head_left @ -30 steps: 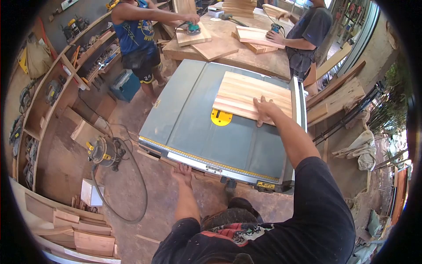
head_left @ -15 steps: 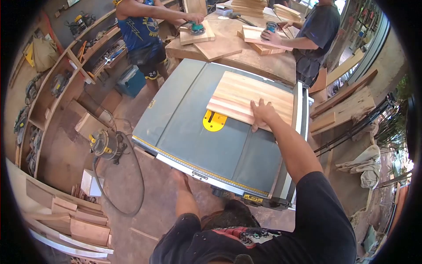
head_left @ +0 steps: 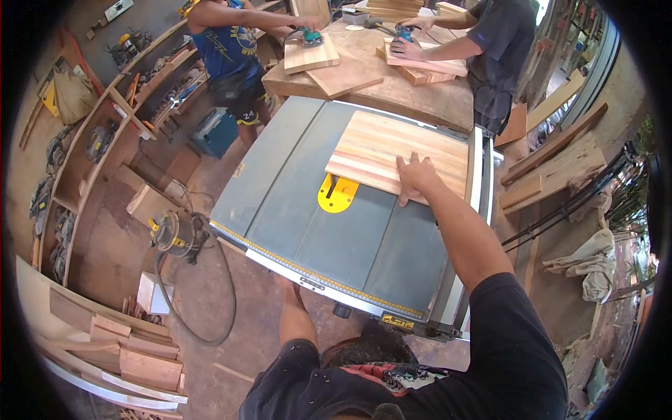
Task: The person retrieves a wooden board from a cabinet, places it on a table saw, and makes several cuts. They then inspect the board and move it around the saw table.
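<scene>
My right hand [head_left: 418, 176] lies on the near edge of a striped, glued-up wooden board [head_left: 399, 145], its fingers spread over the top. Flat on the grey table saw top [head_left: 308, 203], the board reaches toward the fence rail [head_left: 478, 168] at the right. A yellow throat plate [head_left: 339, 194] with a dark slot shows beside the board's near left corner; no blade is visible there. My left arm reaches down to the saw's front rail, where my left hand [head_left: 283, 281] is mostly hidden beneath the edge, fingers out of sight.
Behind the saw, two people run sanders [head_left: 313, 38] over boards on a wooden workbench [head_left: 441, 105]. A shop vacuum [head_left: 171, 232] and its hose occupy the floor at left. Tool shelves [head_left: 115, 105] line the left wall; planks [head_left: 560, 171] lean at right.
The view has shifted slightly. My right hand stays on the board, and my left arm is still at the front rail. At the bench, the right-hand person's hands have moved with the sander.
</scene>
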`<move>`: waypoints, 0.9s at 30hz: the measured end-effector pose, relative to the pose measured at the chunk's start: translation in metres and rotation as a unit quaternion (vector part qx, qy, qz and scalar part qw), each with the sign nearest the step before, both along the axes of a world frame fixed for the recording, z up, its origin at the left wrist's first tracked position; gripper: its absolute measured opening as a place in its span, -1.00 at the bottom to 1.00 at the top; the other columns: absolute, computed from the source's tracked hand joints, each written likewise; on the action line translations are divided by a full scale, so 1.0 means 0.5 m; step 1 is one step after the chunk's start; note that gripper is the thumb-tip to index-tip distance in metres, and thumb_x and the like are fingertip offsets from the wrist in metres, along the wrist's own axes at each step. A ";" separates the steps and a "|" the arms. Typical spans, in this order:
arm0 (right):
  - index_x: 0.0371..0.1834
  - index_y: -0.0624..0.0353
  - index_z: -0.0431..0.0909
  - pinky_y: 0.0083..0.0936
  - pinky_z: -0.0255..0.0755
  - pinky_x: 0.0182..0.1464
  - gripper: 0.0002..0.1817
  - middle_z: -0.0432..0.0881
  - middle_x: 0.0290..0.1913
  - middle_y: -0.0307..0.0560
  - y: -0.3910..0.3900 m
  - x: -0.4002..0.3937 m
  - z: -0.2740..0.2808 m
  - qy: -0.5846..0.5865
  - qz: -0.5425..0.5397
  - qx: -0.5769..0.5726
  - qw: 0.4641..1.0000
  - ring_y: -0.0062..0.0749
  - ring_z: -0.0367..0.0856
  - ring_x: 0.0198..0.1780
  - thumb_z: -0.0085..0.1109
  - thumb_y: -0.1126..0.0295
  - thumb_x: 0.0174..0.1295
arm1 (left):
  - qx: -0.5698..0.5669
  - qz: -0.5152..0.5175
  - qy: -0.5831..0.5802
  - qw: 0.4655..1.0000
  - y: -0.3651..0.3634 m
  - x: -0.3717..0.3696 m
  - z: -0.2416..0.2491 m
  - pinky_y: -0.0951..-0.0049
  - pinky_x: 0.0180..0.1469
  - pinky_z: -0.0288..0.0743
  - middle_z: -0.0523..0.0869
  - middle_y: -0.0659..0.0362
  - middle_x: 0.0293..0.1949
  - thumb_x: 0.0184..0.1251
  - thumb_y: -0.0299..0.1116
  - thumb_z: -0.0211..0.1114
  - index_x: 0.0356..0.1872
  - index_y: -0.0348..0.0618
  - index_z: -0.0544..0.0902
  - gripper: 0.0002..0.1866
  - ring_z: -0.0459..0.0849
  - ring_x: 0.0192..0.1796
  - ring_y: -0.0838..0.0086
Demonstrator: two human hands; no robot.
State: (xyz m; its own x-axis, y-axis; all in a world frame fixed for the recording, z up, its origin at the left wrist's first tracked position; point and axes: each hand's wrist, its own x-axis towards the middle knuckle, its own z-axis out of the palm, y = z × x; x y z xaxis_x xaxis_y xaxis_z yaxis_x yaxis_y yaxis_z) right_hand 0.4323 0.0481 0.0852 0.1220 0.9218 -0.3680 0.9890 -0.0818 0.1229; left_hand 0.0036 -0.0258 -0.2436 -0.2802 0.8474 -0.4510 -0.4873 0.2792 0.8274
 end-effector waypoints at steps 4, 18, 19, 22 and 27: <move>0.69 0.14 -0.14 -0.02 0.13 0.53 0.50 0.01 0.59 0.52 0.005 -0.002 0.024 -0.006 -0.007 -0.034 0.999 0.28 0.21 0.55 0.71 -0.04 -0.32 | -0.007 -0.004 0.015 1.000 -0.002 -0.004 0.003 0.25 0.19 0.40 0.47 0.13 0.36 0.52 -0.20 -0.04 0.53 0.02 0.32 -0.43 0.50 0.30 0.35; 0.69 0.05 -0.10 0.12 0.32 0.38 0.49 0.00 0.62 0.42 0.063 0.046 0.006 -0.010 -0.018 -0.014 1.000 0.39 0.24 0.50 0.75 0.02 -0.33 | -0.032 -0.036 0.069 0.996 -0.034 -0.010 -0.003 0.23 0.16 0.43 0.48 0.09 0.35 0.52 -0.23 -0.02 0.54 -0.04 0.31 -0.42 0.51 0.28 0.35; 0.69 0.05 -0.12 0.04 0.28 0.43 0.51 0.01 0.61 0.42 0.067 0.048 0.012 -0.015 -0.021 -0.018 1.000 0.36 0.25 0.50 0.74 -0.01 -0.34 | -0.032 -0.038 0.072 0.996 -0.014 -0.012 0.002 0.23 0.16 0.43 0.48 0.09 0.35 0.52 -0.23 -0.02 0.54 -0.04 0.31 -0.42 0.51 0.28 0.35; 0.69 0.05 -0.15 -0.04 0.25 0.49 0.52 0.03 0.61 0.43 0.090 0.067 0.013 -0.015 -0.018 -0.026 0.999 0.36 0.25 0.51 0.74 -0.05 -0.35 | -0.036 -0.046 0.079 0.995 -0.027 -0.006 0.004 0.23 0.15 0.43 0.48 0.08 0.35 0.52 -0.24 -0.02 0.54 -0.06 0.31 -0.42 0.52 0.28 0.35; 0.69 0.04 -0.16 -0.04 0.24 0.49 0.53 0.01 0.62 0.41 0.122 0.090 0.019 -0.017 -0.026 -0.035 0.999 0.35 0.24 0.52 0.74 -0.06 -0.35 | -0.052 -0.058 0.093 0.993 -0.021 0.011 -0.008 0.23 0.15 0.44 0.48 0.07 0.34 0.51 -0.25 -0.01 0.54 -0.08 0.30 -0.41 0.52 0.27 0.35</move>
